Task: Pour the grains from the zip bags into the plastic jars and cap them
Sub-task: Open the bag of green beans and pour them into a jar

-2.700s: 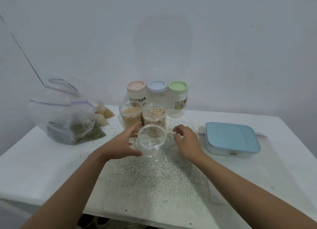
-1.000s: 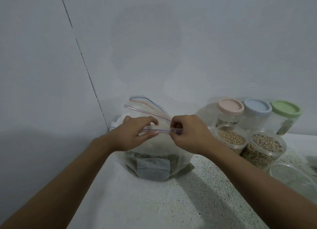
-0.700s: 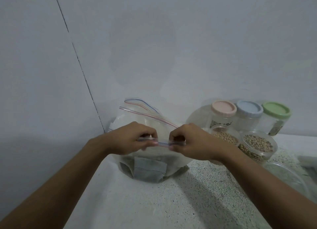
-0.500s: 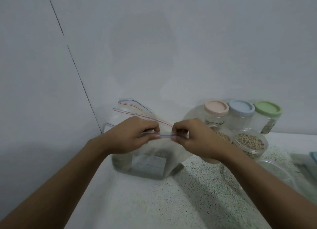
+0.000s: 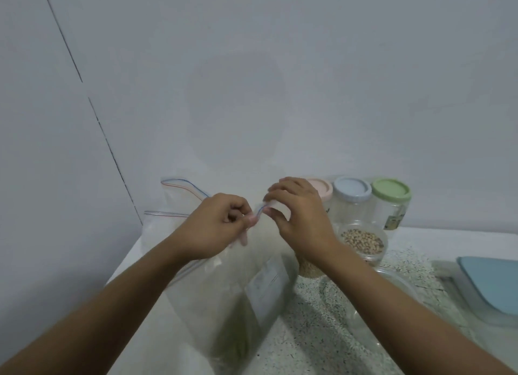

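A clear zip bag [image 5: 238, 299] with greenish grain at its bottom hangs lifted over the table's left part. My left hand [image 5: 215, 228] pinches its zip strip and my right hand [image 5: 300, 214] pinches the same strip just to the right. An open jar of beige grain [image 5: 363, 242] stands right of my right wrist; a second filled jar [image 5: 308, 268] shows under that wrist. The empty clear jar [image 5: 392, 287] lies mostly hidden behind my right forearm.
Three capped jars stand by the wall: pink lid [image 5: 321, 188], blue lid [image 5: 351, 191], green lid [image 5: 391, 189]. More zip bags [image 5: 173, 203] sit behind my left hand. A blue-lidded box [image 5: 487, 285] is at the right. The speckled table [image 5: 308, 332] meets the wall corner at left.
The bag has come up off the table and nearer to me. My hands stay on its zip strip; the right one has risen and the strip bends between them.
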